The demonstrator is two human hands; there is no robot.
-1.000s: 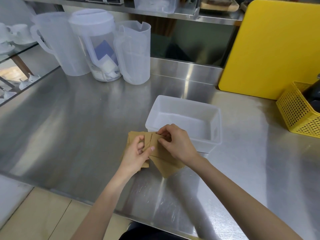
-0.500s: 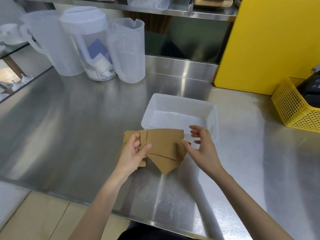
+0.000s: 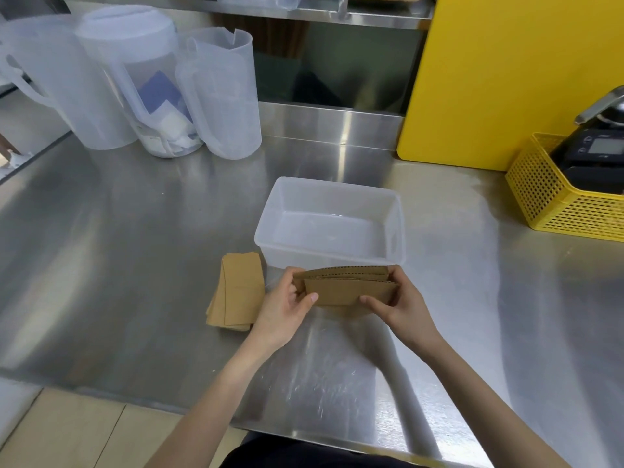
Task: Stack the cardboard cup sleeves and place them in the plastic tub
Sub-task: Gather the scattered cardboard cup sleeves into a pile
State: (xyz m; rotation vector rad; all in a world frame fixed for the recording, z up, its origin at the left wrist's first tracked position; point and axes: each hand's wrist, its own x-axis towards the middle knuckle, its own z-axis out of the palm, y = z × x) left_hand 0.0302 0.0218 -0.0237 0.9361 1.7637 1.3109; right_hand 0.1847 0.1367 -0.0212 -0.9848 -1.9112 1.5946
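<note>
Two bare forearms reach forward over a steel counter (image 3: 128,231), converging on a small bundle of sleeves (image 3: 347,288) held up on edge just in front of the tub (image 3: 329,194). The left hand (image 3: 287,307) clasps the bundle's left end, thumb across the near face and fingers curled behind; the right hand (image 3: 398,304) clasps the right end the same way, thumb on the near face. The bundle runs left to right between the two hands, its long axis roughly parallel to the tub's near wall, corrugated top edges showing and flat faces turned toward the person. It sits level with the tub's near rim, not inside it; the tub stands empty. A second, flat pile of sleeves (image 3: 238,293) lies on the counter just left of the left hand, its long axis running away from the person. At the back stand three translucent jugs (image 3: 223,96), with a yellow board (image 3: 506,79) and a yellow basket (image 3: 553,201) to the right.
</note>
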